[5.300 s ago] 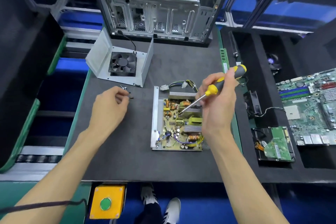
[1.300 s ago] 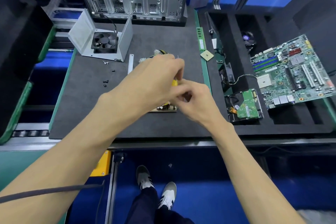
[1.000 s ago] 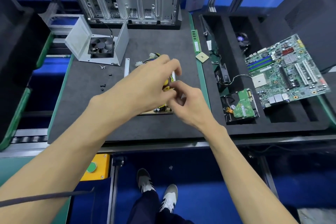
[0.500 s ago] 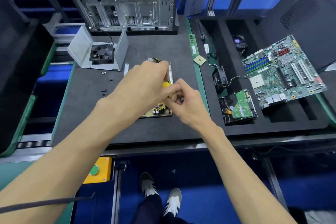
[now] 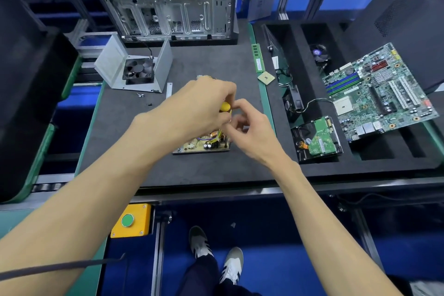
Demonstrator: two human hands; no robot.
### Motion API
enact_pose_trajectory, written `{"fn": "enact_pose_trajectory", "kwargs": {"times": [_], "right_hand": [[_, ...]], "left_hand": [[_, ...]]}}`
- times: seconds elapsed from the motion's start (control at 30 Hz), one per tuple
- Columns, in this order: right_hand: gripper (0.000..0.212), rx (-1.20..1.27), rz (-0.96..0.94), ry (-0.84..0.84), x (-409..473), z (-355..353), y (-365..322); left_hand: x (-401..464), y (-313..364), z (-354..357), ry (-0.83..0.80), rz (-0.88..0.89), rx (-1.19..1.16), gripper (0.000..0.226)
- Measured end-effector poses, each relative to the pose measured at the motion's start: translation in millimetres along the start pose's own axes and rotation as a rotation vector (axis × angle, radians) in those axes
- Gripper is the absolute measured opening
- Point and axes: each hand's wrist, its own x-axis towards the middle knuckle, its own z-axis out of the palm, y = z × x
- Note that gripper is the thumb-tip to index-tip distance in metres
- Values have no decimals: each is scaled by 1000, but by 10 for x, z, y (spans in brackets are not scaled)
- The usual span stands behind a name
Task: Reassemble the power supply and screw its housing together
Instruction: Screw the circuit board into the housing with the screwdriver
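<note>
Over the middle of the dark mat [image 5: 211,67], two bare hands meet above one power supply board [image 5: 204,145], which lies flat on the mat with only its near edge showing below the fingers. The left hand [image 5: 192,113] curls around one yellow screwdriver handle [image 5: 225,106]. The right hand [image 5: 249,132] has its fingers curled toward the handle, thumb and forefinger drawn close together; whether they pinch anything cannot be told.

One housing cover [image 5: 134,68] sits open at the mat's far left, holding one black fan [image 5: 138,72]. Beside it lie a few loose screws [image 5: 140,95], too small to count surely. One bare computer case [image 5: 168,7] stands at the back.

Along the mat's right edge lie one green memory stick [image 5: 258,57] and one square processor chip [image 5: 266,77]. The foam tray [image 5: 295,38] to the right holds one motherboard [image 5: 377,89], one hard drive [image 5: 319,139], one small fan [image 5: 295,101] with a cable, and one cooler [image 5: 318,51]. One yellow box with a green button [image 5: 131,220] hangs below the bench. No writing is legible anywhere.
</note>
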Motion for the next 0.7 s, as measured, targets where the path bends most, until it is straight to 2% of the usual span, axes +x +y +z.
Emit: {"fn": "enact_pose_trajectory", "kwargs": {"times": [0.1,0.23,0.3,0.37,0.4,0.47,0.57,0.63,0.7], "right_hand": [[16,-5,-11,-16,9,-30,0],[36,23,21,39,23,-24,31],[35,13,21,34,21,-27,52],[20,6,-7,-6,12,-36,54],[15,2,-14,-20,7,-42,46],[19,16,-5,-20,4,-42,40],[33,30,18,-8,15,-29,50],[39,29,23,-17,20,-12,45],[33,42,37,-23,22,-10,39]], "left_hand": [[7,-5,-48,-79,83,-19,19],[42,18,-31,6,-58,7,39],[63,46,-36,-24,-6,22,28],[74,52,-79,-85,75,29,12],[66,53,-97,-113,105,25,15],[49,55,-93,-109,96,9,17],[56,67,-47,-8,-28,33,32],[52,67,-31,18,-41,54,23],[42,73,-50,-36,32,58,8]]}}
